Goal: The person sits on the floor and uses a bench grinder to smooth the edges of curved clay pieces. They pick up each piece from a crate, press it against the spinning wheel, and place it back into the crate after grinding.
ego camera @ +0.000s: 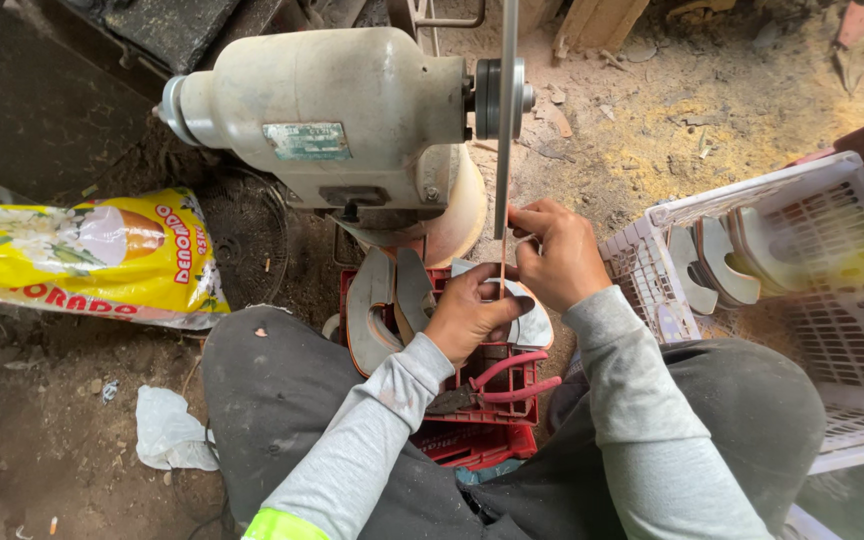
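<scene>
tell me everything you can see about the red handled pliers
The pliers lie flat on top of a red plastic crate between the person's knees, just below the left hand. Two curved handles in pinkish-red sleeves spread slightly apart and point right; the dark metal head points left and looks worn, its jaws shut as far as can be seen. Neither hand touches them; only the crate bears them.

The motor (322, 120) stands behind the small crate (482, 400) holding pliers (497, 385), with the sack (82, 260) to its left and the basket (812, 290) to its right.
</scene>
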